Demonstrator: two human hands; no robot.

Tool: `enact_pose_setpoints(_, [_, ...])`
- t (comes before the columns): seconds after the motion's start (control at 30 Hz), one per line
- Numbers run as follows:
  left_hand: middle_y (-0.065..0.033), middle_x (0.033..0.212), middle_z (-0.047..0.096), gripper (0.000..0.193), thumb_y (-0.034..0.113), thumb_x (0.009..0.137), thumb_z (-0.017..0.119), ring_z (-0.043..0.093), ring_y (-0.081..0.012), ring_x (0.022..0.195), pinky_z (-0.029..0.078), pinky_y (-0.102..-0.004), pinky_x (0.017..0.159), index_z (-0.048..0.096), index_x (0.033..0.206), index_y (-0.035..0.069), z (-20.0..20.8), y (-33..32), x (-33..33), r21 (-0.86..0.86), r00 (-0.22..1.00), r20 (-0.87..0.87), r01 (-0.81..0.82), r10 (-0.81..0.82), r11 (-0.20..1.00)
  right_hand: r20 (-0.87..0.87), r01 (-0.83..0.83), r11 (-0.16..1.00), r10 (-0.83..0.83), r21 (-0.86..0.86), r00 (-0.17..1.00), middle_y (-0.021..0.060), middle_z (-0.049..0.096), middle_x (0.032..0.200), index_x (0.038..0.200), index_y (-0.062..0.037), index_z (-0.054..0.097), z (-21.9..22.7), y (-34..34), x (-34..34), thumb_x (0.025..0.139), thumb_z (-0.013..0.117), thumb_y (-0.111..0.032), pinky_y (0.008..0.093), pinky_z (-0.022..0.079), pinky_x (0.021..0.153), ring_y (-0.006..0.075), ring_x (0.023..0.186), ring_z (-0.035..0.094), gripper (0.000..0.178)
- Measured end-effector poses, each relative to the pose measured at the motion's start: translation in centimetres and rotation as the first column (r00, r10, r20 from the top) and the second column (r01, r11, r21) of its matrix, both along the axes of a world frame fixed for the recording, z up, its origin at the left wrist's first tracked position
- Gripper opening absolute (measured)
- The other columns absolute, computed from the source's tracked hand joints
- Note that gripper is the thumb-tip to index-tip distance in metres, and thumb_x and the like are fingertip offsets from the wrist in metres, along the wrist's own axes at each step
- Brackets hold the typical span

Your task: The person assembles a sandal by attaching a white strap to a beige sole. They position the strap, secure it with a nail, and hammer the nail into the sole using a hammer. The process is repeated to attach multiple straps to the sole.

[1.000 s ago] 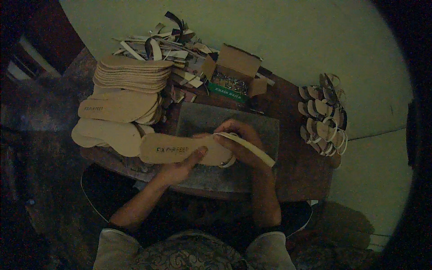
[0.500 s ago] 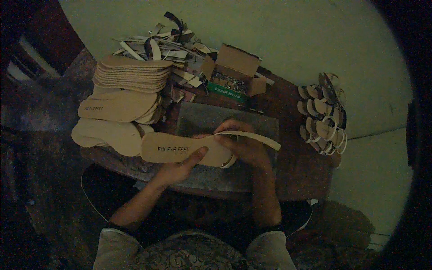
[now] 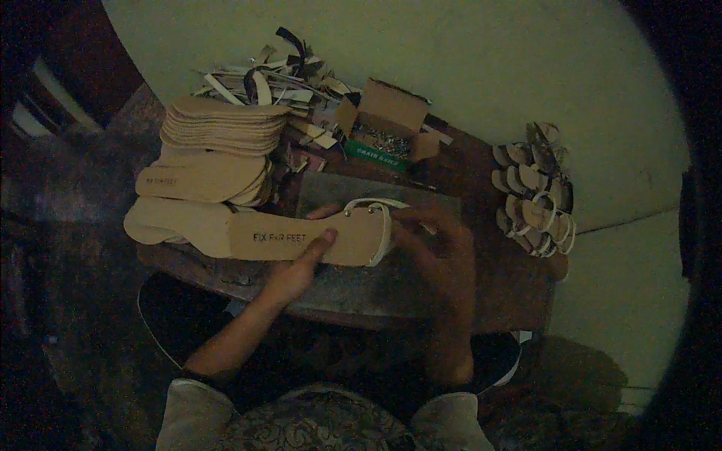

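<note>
Dim throughout; grainy, with colour speckle in the darks. Wall [image 3: 481, 71] a dull green, weakly lit; soft, shadow-like dark patch low at right. Palest: held insole [image 3: 282, 239] and stacked insoles [image 3: 226, 124]. Faint glints on nails [image 3: 382, 140]. Tabletop [image 3: 515, 289] murky brown; floor [image 3: 71, 301] at left nearly lost. Right hand [image 3: 440, 233] smeared, outline indistinct; left hand [image 3: 297, 269] crisper. Fisheye: tabletop's near edge bows, frame corners fall to black. Cannot tell where light enters.

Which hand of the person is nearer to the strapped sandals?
Right. The right hand is left of the sandals, apart from them; the left hand is farther left, gripping the sole.
</note>
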State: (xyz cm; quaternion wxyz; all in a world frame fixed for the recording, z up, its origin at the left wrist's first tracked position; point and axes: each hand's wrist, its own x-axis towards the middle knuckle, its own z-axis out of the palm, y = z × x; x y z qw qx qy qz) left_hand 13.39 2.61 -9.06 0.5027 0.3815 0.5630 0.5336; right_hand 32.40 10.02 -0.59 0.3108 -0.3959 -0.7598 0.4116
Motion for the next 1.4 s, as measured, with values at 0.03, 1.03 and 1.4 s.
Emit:
enact_pose_setpoints(0.03, [-0.0066,0.109,0.056,0.040,0.024,0.088,0.057,0.051,-0.0149,0.100,0.040,-0.0296,0.089,0.048,0.123,0.006,0.0,0.1,0.1,0.042,1.000,-0.012,-0.024,0.024,0.999,0.038,-0.032,0.999,0.032,-0.002,0.999,0.0088,0.063,0.098,0.102,-0.0026,0.063,0.4,-0.3,0.3,0.077,0.065,-0.009,0.0299,0.046,0.077,0.0169,0.090,0.059,0.026])
enact_pose_setpoints(1.03, [-0.0131,0.120,0.051,0.050,0.025,0.089,0.054,0.053,-0.0222,0.106,0.044,-0.0333,0.089,0.038,0.130,0.002,-4.2,-0.9,-3.1,0.046,0.418,0.885,0.360,-0.205,0.932,-0.390,0.156,0.864,-0.368,-0.479,0.844,0.0017,0.061,0.084,0.090,-0.0050,0.060,-4.0,-2.3,-0.3,0.078,0.063,-0.009,0.0260,0.044,0.072,0.0101,0.078,0.054,0.013])
enact_pose_setpoints(1.4, [-0.0033,0.089,0.064,0.024,0.019,0.087,0.058,0.058,-0.0090,0.078,0.047,-0.0256,0.069,0.061,0.105,0.002,3.4,-0.5,-1.6,-0.101,0.986,-0.017,0.165,-0.167,0.981,-0.201,0.202,0.977,-0.212,-0.068,0.956,0.0025,0.057,0.083,0.090,-0.0035,0.062,-5.7,-1.7,0.1,0.076,0.068,-0.008,0.0253,0.044,0.071,0.0109,0.078,0.054,0.016])
